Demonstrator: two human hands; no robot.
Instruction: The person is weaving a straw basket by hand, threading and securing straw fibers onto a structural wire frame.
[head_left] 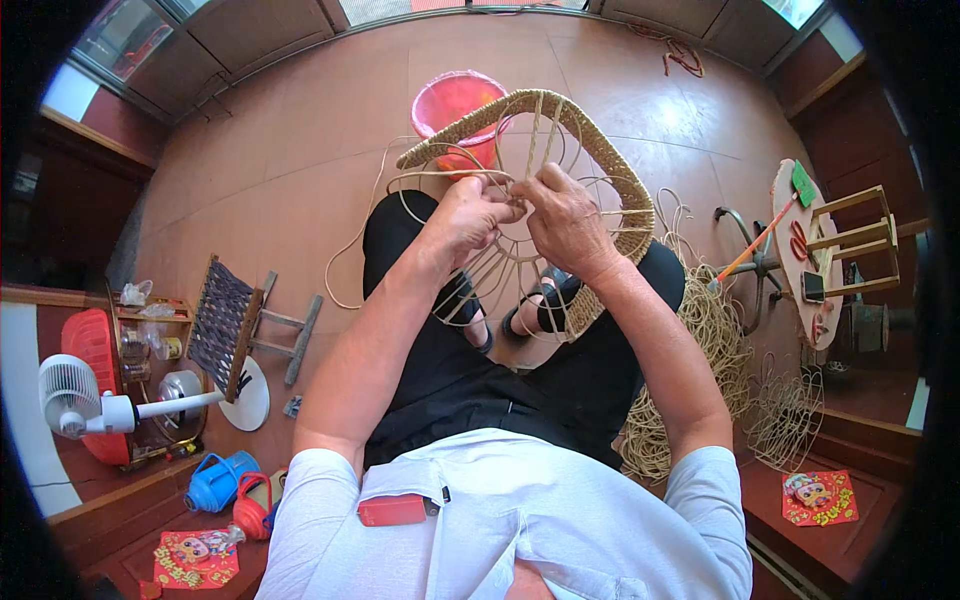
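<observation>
A half-woven basket frame [625, 180] with a braided tan rim and thin ribs rests between my knees. My left hand [470, 215] has its fingers closed on a pale tan cord [440, 173] at the middle of the frame, where loose loops hang. Just right of it, my right hand [560, 220] is bent over the same spot, fingertips pinched close to the left fingers; what exactly they grip is hidden. A long loose strand [335, 265] trails down to the floor on the left.
A pink bucket [445, 100] stands behind the frame. At right lie heaped cord [685, 390], wire frames [785, 420] and a round board [810, 330] with scissors. At left are a folding stool [215, 350], a white fan [70, 395] and blue [220, 480] and red [250, 515] jugs.
</observation>
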